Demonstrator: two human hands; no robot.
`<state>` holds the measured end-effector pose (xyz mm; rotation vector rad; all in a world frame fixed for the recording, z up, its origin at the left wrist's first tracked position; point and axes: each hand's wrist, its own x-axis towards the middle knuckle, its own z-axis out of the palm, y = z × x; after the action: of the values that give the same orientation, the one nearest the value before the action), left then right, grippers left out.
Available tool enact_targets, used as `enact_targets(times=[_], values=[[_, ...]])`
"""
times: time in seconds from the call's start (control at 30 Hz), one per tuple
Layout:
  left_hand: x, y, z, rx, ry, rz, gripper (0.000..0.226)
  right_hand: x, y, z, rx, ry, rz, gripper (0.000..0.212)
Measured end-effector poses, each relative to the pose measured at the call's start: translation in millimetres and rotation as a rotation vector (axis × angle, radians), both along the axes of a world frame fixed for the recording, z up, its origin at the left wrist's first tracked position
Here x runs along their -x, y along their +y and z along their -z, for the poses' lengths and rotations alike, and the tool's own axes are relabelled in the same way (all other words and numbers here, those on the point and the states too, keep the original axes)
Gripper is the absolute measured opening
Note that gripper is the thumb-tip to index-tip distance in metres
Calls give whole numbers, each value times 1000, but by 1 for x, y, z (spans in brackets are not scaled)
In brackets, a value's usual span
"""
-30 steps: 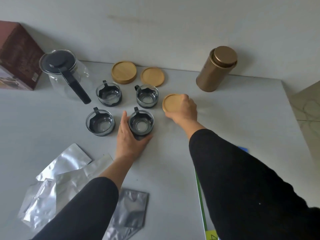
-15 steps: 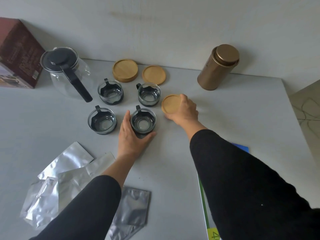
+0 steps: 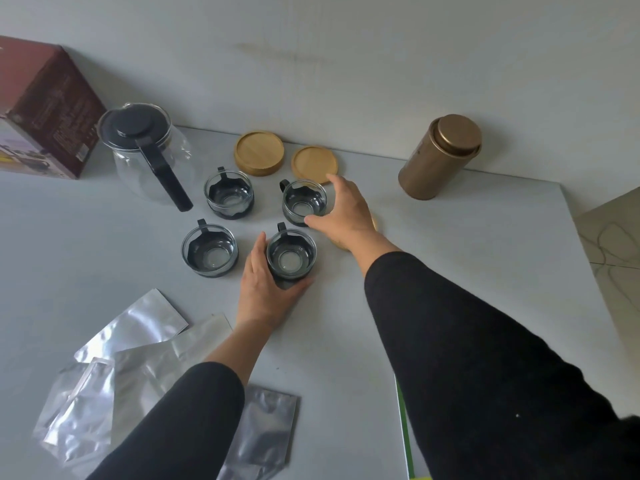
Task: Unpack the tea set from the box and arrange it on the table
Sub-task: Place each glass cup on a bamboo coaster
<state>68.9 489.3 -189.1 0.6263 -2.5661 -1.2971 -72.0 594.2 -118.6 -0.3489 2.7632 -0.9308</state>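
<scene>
Four glass cups with black holders stand in a square on the grey table (image 3: pixel 450 244). My left hand (image 3: pixel 266 296) grips the near right cup (image 3: pixel 291 259) from its near side. My right hand (image 3: pixel 346 213) is spread, its fingers curving round the right side of the far right cup (image 3: pixel 304 201). The other two cups (image 3: pixel 228 194) (image 3: pixel 209 251) stand to the left. Two bamboo coasters (image 3: pixel 259 152) (image 3: pixel 314 164) lie behind the cups. A third coaster (image 3: pixel 341 243) is mostly hidden under my right wrist. The glass teapot (image 3: pixel 149 157) with a black lid stands at the far left.
The brown set box (image 3: pixel 45 109) sits in the far left corner against the wall. A gold tin (image 3: pixel 440 157) stands at the far right. Several empty foil bags (image 3: pixel 131 341) lie near left. A green-edged sheet (image 3: pixel 403 427) lies under my right arm. The table's right edge is close.
My right hand has let go of the third coaster and moved left and away to the far right cup. My left hand has stayed on the near right cup.
</scene>
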Motion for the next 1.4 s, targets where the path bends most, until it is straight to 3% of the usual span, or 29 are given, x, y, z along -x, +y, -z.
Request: enact_targets(times=[0.23,0.6,1.4], values=[[0,2,-2,18,-10,-1,107,8,-17,6,-1,-31,-81,92],[-1,4,-5,14,-49,-23,110,50,-16,-21,-25,104,-85,90],[-2,2,-6,79,-40,-45,108,108,-46,-2,-116,8,-78,89]])
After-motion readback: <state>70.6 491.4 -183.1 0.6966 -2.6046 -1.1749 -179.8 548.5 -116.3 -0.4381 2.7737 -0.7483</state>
